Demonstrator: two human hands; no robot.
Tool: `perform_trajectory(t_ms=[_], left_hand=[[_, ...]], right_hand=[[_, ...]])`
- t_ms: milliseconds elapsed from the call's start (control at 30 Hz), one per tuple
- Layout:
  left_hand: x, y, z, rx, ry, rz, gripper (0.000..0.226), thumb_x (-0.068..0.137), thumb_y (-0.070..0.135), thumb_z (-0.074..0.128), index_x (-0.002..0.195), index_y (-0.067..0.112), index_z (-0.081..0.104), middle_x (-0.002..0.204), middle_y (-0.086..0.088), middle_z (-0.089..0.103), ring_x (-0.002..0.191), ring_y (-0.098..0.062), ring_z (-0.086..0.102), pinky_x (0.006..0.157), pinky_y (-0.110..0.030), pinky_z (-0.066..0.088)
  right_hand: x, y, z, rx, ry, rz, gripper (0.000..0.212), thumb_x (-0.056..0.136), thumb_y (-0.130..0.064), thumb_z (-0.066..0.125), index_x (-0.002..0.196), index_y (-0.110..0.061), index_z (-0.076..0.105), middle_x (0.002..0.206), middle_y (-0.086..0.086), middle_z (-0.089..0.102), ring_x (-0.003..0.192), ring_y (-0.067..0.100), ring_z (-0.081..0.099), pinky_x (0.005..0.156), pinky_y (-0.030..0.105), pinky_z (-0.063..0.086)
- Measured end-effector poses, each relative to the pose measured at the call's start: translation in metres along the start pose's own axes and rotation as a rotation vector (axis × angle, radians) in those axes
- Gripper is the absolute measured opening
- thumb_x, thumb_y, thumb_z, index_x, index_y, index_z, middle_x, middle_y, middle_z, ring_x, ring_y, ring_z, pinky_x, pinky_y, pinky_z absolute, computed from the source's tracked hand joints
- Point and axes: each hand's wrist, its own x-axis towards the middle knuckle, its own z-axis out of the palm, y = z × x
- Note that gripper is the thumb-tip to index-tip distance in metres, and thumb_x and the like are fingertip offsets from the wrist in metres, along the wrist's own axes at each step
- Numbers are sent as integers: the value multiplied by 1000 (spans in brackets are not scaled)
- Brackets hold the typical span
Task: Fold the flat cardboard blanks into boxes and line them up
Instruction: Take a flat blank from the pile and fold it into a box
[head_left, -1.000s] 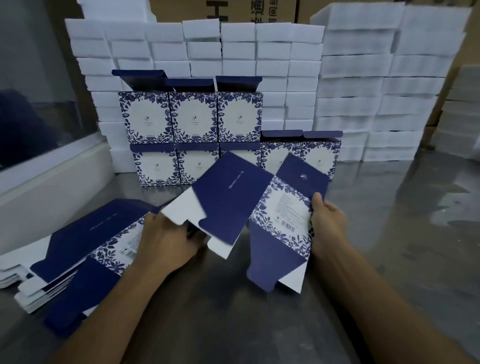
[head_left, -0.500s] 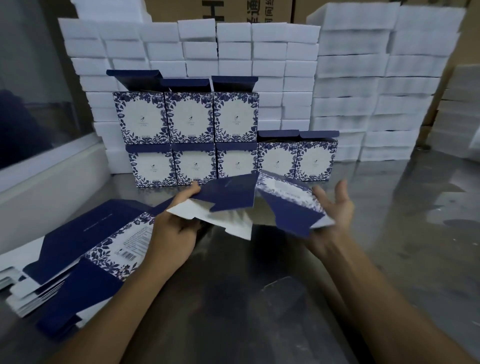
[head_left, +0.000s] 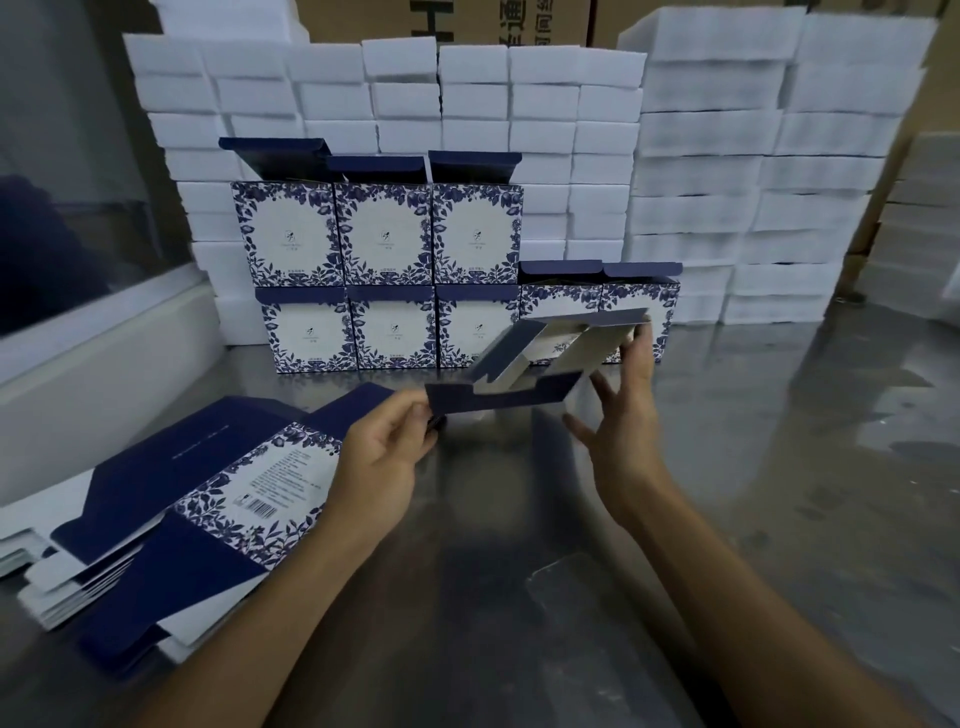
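A navy and white cardboard blank (head_left: 540, 364), partly opened into a tube, hangs above the table in front of the box rows. My left hand (head_left: 384, 452) pinches its near left edge between thumb and fingers. My right hand (head_left: 621, 410) has spread fingers against its right side, the fingertips up at the top right corner. A stack of flat blanks (head_left: 171, 514) lies at the left on the table. Folded floral boxes (head_left: 384, 280) stand in two rows at the back, three on top of a longer lower row.
Walls of white foam blocks (head_left: 727, 171) rise behind and to the right of the boxes. A white ledge under a window (head_left: 93, 358) runs along the left. The steel table (head_left: 779, 467) stretches to the right and towards me.
The blank went from flat and face-up to tipped away and spread open into a tube shape. Both hands rose and moved forward; the right hand shifted to the blank's right side.
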Motion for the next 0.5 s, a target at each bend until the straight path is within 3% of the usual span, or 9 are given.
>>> perform_trajectory(t_ms=[100, 233, 300, 433, 500], left_hand=[[-1, 0, 4, -53, 9, -52, 24, 102, 9, 43, 112, 11, 64, 113, -5, 70, 112, -15, 65, 96, -30, 53], [2, 2, -3, -209, 13, -160, 21, 100, 12, 49, 112, 10, 67, 116, -9, 70, 114, -21, 65, 95, -36, 54], [5, 2, -7, -258, 43, -199, 22, 96, 5, 50, 109, 11, 68, 116, -12, 70, 114, -25, 65, 94, -38, 52], [6, -1, -8, -282, 87, -237, 26, 93, -1, 50, 109, 10, 68, 109, -6, 72, 112, -24, 66, 86, -31, 55], [5, -1, -8, -276, 69, -237, 29, 93, -1, 49, 113, 10, 67, 111, -7, 72, 112, -22, 66, 88, -31, 54]], right_hand=[[4, 3, -5, 12, 60, -13, 78, 85, -71, 54, 152, -51, 21, 151, -18, 41, 130, 14, 53, 88, 44, 59], [8, 6, -14, -35, 75, -54, 87, 76, -50, 65, 151, -50, 21, 145, -6, 47, 122, 25, 58, 88, 40, 54], [9, 8, -17, -120, 40, -104, 91, 71, -31, 66, 152, -43, 25, 138, 2, 52, 116, 21, 60, 83, 36, 53], [7, 11, -16, -202, 6, -184, 84, 63, -7, 59, 137, -43, 43, 119, 3, 54, 72, -2, 64, 59, 22, 54], [4, 12, -15, -259, -19, -215, 76, 62, -6, 60, 125, -47, 46, 126, 8, 51, 80, 3, 65, 63, 24, 55]])
